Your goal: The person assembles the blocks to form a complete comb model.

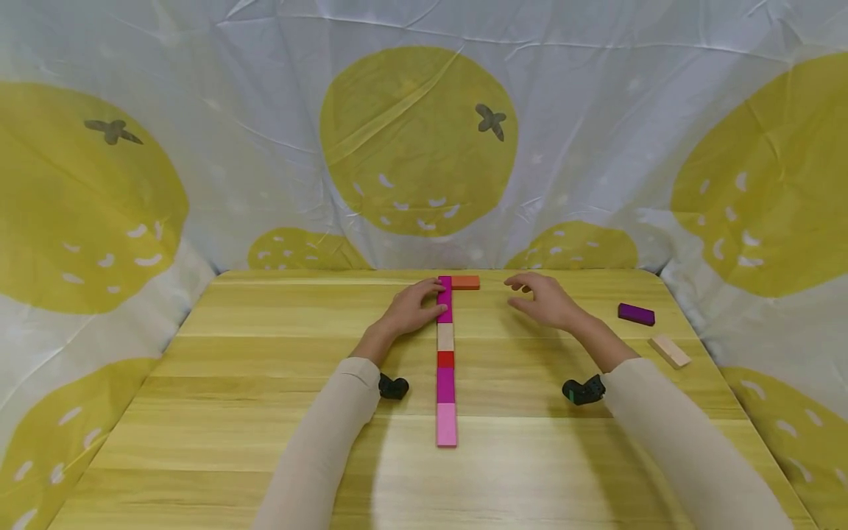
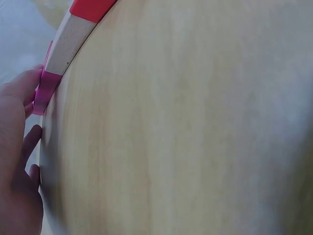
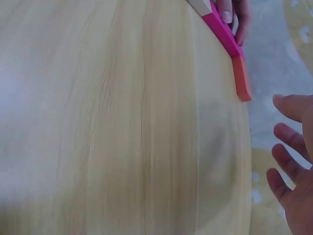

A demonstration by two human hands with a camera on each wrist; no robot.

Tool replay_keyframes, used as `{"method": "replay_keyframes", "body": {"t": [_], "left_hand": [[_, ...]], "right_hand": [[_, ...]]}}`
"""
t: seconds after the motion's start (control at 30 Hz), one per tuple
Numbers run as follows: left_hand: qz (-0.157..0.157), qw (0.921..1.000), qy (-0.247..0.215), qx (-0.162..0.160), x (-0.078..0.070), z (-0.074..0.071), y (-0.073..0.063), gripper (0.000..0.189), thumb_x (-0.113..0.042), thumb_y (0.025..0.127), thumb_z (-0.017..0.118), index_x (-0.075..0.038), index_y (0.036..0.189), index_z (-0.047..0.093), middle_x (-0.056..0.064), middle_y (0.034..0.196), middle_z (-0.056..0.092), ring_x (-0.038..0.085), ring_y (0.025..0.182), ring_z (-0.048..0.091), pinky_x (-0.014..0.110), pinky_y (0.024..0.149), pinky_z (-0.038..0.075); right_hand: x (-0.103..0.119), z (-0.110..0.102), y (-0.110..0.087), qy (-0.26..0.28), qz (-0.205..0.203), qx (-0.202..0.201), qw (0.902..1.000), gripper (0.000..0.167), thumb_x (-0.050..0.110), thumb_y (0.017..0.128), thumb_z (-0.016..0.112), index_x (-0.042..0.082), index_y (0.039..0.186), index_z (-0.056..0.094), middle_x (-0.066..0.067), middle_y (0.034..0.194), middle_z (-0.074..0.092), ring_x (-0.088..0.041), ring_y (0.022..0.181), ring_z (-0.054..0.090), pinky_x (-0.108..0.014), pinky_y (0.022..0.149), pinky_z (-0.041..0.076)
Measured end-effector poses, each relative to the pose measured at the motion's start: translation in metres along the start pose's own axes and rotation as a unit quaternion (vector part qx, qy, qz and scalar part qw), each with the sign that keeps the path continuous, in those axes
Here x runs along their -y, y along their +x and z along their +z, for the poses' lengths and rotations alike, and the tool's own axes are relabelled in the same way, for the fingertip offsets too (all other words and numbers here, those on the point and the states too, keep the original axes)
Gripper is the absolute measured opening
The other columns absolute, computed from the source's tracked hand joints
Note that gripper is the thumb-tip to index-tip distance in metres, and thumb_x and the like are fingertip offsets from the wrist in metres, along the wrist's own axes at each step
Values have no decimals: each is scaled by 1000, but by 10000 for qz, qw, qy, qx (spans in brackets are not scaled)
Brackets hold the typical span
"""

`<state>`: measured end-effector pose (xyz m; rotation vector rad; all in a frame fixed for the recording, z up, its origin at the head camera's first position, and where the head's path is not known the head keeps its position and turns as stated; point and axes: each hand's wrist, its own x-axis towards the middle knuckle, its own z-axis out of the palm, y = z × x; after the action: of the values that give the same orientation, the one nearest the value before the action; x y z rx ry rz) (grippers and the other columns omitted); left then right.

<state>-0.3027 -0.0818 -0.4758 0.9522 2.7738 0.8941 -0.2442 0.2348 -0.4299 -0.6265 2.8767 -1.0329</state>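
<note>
A straight row of flat blocks runs away from the viewer in the head view: a light pink block [image 1: 447, 425], a magenta block [image 1: 446, 385], a red block [image 1: 446, 359], a plain wood block [image 1: 445, 337] and a far magenta block [image 1: 445, 302]. From that far end an orange block [image 1: 466, 283] extends rightward, forming a corner. My left hand [image 1: 414, 308] rests against the far magenta block, thumb and fingertips touching it. To the right of the orange block, my right hand [image 1: 542, 300] hovers with loosely bent fingers, holding nothing.
A dark purple block [image 1: 636, 314] and another plain wood block [image 1: 670, 351] lie apart at the table's right side. A wrist camera [image 1: 394, 387] sits below each hand. Behind the wooden table [image 1: 265, 442] hangs a fruit-printed curtain [image 1: 570, 147].
</note>
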Motion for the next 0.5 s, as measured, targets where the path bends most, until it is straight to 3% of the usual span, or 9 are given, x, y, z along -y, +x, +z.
{"method": "replay_keyframes", "body": {"t": [0.5], "left_hand": [[14, 10000, -18, -44, 0, 1, 0, 50, -32, 101, 67, -6, 143, 61, 12, 157, 47, 29, 147, 39, 46, 120, 29]], "right_hand": [[-20, -31, -47, -363, -97, 31, 9993, 35, 11, 101, 68, -6, 132, 65, -26, 125, 66, -43, 114, 61, -60, 94, 49]]}}
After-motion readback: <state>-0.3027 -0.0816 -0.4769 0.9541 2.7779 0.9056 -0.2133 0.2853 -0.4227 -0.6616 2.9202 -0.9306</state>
